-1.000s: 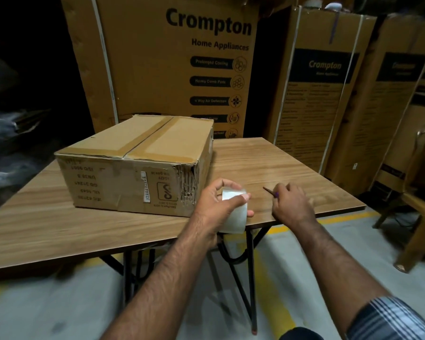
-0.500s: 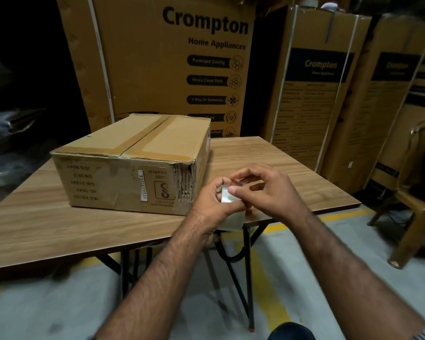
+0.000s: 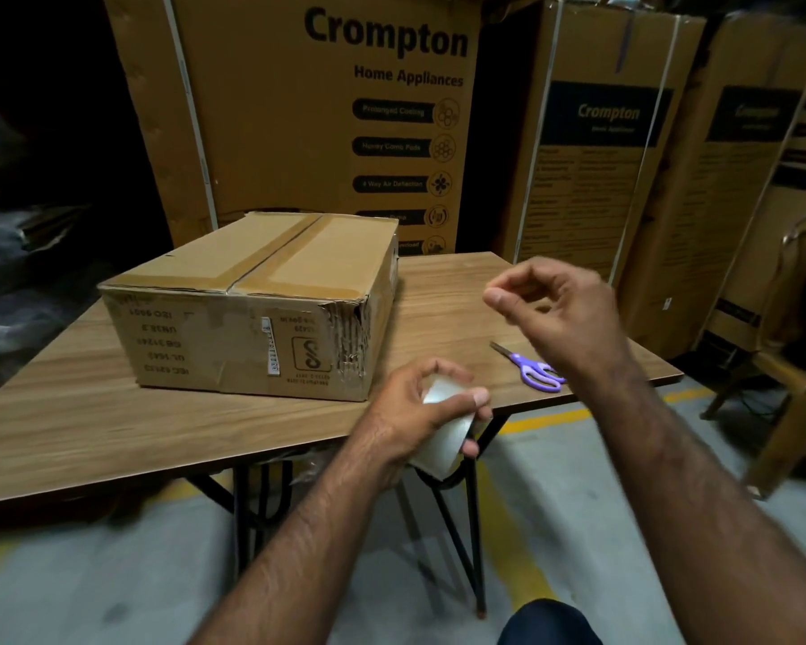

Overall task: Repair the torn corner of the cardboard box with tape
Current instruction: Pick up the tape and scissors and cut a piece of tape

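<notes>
A brown cardboard box [image 3: 252,337] lies on the wooden table [image 3: 112,425]. Its near right corner [image 3: 352,337] is torn and frayed, with the corrugation showing. My left hand [image 3: 415,402] grips a roll of clear tape [image 3: 443,435] just off the table's front edge, to the right of that corner. My right hand [image 3: 559,314] is raised above the table, blurred, its thumb and forefinger pinched together on the tape's free end. The clear strip between hand and roll shows only as a faint sheen.
Purple-handled scissors [image 3: 536,370] lie on the table under my right forearm. Tall Crompton appliance cartons [image 3: 345,109] stand close behind the table. A wooden chair [image 3: 801,365] is at the right. The floor has a yellow line.
My right hand left the scissors, went to the roll in my left hand, pinched there, and has now lifted up and to the right. The scissors lie uncovered.
</notes>
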A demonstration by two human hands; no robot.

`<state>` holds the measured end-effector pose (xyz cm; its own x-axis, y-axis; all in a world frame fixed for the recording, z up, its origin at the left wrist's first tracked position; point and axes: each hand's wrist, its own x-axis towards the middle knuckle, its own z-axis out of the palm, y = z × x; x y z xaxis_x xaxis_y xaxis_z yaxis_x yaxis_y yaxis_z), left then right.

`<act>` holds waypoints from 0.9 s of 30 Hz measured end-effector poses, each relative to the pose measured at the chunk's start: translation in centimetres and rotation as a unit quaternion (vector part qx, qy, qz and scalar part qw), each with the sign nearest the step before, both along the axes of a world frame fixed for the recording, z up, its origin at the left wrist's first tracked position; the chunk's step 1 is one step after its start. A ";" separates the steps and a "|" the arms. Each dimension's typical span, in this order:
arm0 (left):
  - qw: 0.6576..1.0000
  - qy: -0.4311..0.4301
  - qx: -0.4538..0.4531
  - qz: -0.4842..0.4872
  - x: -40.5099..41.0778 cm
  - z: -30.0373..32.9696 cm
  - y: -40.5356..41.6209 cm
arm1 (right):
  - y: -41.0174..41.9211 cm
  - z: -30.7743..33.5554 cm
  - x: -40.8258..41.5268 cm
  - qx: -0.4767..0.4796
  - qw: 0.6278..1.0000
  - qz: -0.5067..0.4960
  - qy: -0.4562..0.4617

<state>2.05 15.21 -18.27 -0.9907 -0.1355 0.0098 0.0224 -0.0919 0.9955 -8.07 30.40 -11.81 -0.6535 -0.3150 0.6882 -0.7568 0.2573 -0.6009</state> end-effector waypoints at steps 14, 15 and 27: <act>0.989 -0.090 0.079 0.091 0.8 -5.8 3.8 | -1.2 -3.6 -3.6 0.179 0.969 -0.006 -0.168; 0.987 -0.096 0.089 0.098 0.5 -6.1 4.0 | -1.5 -4.1 -3.9 0.190 0.966 -0.007 -0.173; 0.977 -0.128 0.113 0.125 -2.1 -7.1 4.9 | -2.3 -7.2 -6.9 0.205 0.962 -0.030 -0.179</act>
<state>-0.01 20.12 -25.39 -0.8923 -0.3439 -0.2925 -0.1747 -0.3345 0.9261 -15.00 28.14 -19.04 -0.8514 -0.4657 0.2411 -0.4960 0.5656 -0.6589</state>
